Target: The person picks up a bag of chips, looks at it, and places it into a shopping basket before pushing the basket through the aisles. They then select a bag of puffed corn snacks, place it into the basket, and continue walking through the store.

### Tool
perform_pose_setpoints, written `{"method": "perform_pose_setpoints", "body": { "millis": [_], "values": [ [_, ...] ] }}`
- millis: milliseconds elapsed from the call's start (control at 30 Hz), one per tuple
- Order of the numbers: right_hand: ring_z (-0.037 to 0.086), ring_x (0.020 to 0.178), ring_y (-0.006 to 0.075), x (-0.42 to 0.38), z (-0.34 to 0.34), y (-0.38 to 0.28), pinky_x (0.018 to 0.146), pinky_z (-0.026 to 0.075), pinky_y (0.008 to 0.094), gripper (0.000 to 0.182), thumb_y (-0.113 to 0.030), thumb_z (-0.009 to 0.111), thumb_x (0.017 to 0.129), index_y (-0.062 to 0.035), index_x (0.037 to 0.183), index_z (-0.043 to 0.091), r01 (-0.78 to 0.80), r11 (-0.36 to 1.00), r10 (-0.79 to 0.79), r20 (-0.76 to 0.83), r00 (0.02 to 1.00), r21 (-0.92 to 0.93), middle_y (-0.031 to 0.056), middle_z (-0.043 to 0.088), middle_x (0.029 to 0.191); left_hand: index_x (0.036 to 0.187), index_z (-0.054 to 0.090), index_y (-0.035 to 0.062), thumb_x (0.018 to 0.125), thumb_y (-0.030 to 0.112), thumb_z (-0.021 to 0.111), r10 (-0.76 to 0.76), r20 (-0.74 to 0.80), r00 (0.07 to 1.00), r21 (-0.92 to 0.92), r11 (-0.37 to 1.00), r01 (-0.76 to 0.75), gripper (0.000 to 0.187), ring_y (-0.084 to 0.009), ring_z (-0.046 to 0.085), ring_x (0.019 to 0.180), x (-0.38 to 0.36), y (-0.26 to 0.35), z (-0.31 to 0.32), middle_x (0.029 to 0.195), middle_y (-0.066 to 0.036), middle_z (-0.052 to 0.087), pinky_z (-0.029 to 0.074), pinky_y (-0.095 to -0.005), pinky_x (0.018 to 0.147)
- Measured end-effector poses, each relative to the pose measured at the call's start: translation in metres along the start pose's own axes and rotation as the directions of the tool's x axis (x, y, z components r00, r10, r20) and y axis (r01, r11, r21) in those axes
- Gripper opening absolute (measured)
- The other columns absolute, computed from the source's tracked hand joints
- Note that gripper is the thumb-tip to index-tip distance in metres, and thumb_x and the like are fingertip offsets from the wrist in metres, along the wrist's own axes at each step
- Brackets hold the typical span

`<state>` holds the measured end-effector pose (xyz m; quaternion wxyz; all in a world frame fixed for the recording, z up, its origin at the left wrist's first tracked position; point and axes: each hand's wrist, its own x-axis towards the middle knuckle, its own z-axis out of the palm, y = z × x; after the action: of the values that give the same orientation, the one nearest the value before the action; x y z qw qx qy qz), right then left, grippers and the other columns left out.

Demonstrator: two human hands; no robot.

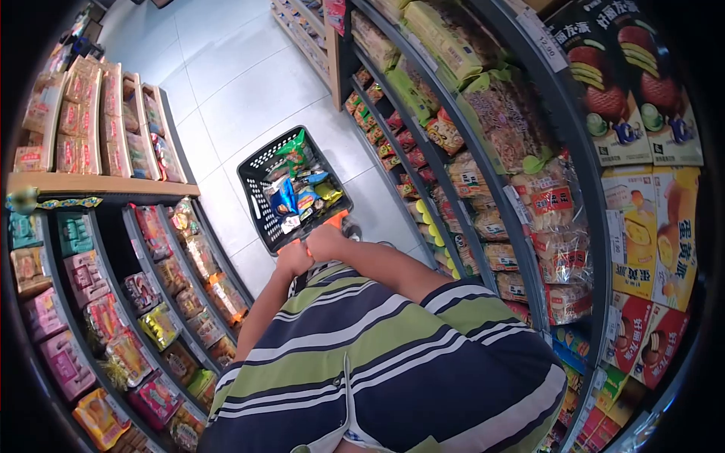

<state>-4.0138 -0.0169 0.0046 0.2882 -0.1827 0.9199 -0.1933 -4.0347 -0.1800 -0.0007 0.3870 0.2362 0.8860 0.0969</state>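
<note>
Both of my hands are closed on the orange handle [337, 220] of a black shopping basket [260, 198]. My left hand [294, 257] grips the handle's left part, and my right hand [327, 243] grips it just to the right, close beside the left. Inside the basket lie several packaged snacks: a green bag [296, 149] near the far end, a blue packet [284, 196] at the middle and a yellow packet [328, 193] at the right. My fingers are partly hidden behind the backs of my hands.
Shelves of packaged snacks [106, 283] line the left side. On the right, taller shelves hold bagged foods [502, 113] and boxes [642, 226]. Light floor tiles [234, 75] run between them beyond the basket. Another wooden-edged shelf [310, 45] stands farther ahead.
</note>
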Motion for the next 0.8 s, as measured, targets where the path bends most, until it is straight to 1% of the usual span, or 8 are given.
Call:
{"method": "perform_pose_setpoints", "body": {
  "millis": [33, 200, 233, 367, 500, 600, 700, 800],
  "values": [
    [0.076, 0.085, 0.0310, 0.001, -0.004, 0.001, 0.072, 0.058, 0.0457, 0.022, -0.026, 0.066, 0.079, -0.0109, 0.088, 0.080, 0.005, 1.000, -0.005, 0.010, 1.000, -0.005, 0.0131, 0.078, 0.093, 0.100, 0.076, 0.0054, 0.083, 0.036, 0.061, 0.000, 0.011, 1.000, 0.010, 1.000, 0.000, 0.038, -0.0412, 0.071, 0.092, 0.003, -0.002, -0.002, 0.094, -0.024, 0.074, 0.056, -0.0512, 0.084],
    [0.075, 0.082, 0.0334, 0.019, -0.020, 0.008, 0.071, 0.059, 0.0472, 0.021, -0.023, 0.065, 0.078, -0.0083, 0.082, 0.079, 0.015, 1.000, -0.014, -0.015, 1.000, 0.014, 0.0163, 0.076, 0.087, 0.098, 0.076, 0.0060, 0.083, 0.034, 0.059, -0.038, 0.025, 0.999, 0.041, 0.998, 0.037, 0.037, -0.0395, 0.072, 0.094, 0.016, -0.004, -0.022, 0.094, -0.023, 0.074, 0.056, -0.0498, 0.086],
    [0.075, 0.082, 0.0332, 0.023, -0.022, 0.009, 0.071, 0.059, 0.0470, 0.021, -0.023, 0.065, 0.077, -0.0084, 0.082, 0.079, 0.013, 1.000, -0.013, -0.016, 1.000, 0.010, 0.0162, 0.076, 0.087, 0.092, 0.076, 0.0043, 0.081, 0.038, 0.061, -0.029, -0.012, 1.000, 0.010, 1.000, 0.029, 0.039, -0.0434, 0.071, 0.090, 0.021, -0.010, -0.022, 0.092, -0.026, 0.072, 0.057, -0.0508, 0.084],
    [0.075, 0.081, 0.0324, 0.047, -0.029, 0.013, 0.070, 0.059, 0.0464, 0.020, -0.023, 0.066, 0.077, -0.0088, 0.081, 0.079, -0.003, 1.000, 0.003, -0.024, 1.000, -0.001, 0.0159, 0.076, 0.086, 0.097, 0.077, 0.0054, 0.082, 0.032, 0.058, 0.008, -0.014, 1.000, 0.052, 0.999, -0.007, 0.035, -0.0402, 0.073, 0.091, 0.033, -0.020, -0.044, 0.093, -0.024, 0.074, 0.057, -0.0496, 0.085],
    [0.075, 0.080, 0.0322, 0.074, -0.031, 0.020, 0.069, 0.059, 0.0468, 0.018, -0.022, 0.066, 0.075, -0.0089, 0.080, 0.078, -0.006, 1.000, 0.005, -0.046, 0.999, -0.013, 0.0157, 0.077, 0.087, 0.099, 0.077, 0.0076, 0.082, 0.034, 0.058, 0.001, 0.012, 1.000, 0.057, 0.998, -0.002, 0.037, -0.0388, 0.073, 0.092, 0.052, -0.037, -0.061, 0.095, -0.023, 0.075, 0.057, -0.0494, 0.085],
    [0.075, 0.082, 0.0330, 0.095, -0.042, 0.023, 0.072, 0.059, 0.0467, 0.021, -0.021, 0.067, 0.075, -0.0076, 0.087, 0.078, -0.066, 0.998, 0.066, -0.014, 0.998, -0.013, 0.0161, 0.077, 0.089, 0.097, 0.077, 0.0066, 0.083, 0.038, 0.060, 0.025, -0.005, 1.000, -0.009, 1.000, -0.025, 0.038, -0.0412, 0.072, 0.092, 0.067, -0.051, -0.075, 0.094, -0.025, 0.073, 0.056, -0.0513, 0.085],
    [0.074, 0.090, 0.0325, 0.111, -0.058, 0.027, 0.078, 0.058, 0.0452, 0.023, -0.022, 0.068, 0.077, -0.0093, 0.094, 0.078, -0.126, 0.992, 0.126, -0.035, 0.991, -0.010, 0.0156, 0.076, 0.094, 0.098, 0.077, 0.0073, 0.082, 0.035, 0.060, 0.095, -0.031, 0.995, -0.058, 0.994, -0.096, 0.037, -0.0415, 0.072, 0.092, 0.088, -0.065, -0.088, 0.096, -0.025, 0.074, 0.056, -0.0514, 0.086],
    [0.068, 0.100, 0.0344, 0.125, -0.068, 0.029, 0.087, 0.054, 0.0463, 0.027, -0.023, 0.070, 0.077, -0.0100, 0.100, 0.076, -0.117, 0.988, 0.104, -0.123, 0.987, -0.101, 0.0163, 0.073, 0.100, 0.097, 0.078, 0.0072, 0.081, 0.033, 0.061, 0.082, -0.040, 0.996, -0.103, 0.991, -0.086, 0.034, -0.0420, 0.072, 0.091, 0.096, -0.069, -0.104, 0.098, -0.025, 0.074, 0.056, -0.0513, 0.087]
  ]
}}
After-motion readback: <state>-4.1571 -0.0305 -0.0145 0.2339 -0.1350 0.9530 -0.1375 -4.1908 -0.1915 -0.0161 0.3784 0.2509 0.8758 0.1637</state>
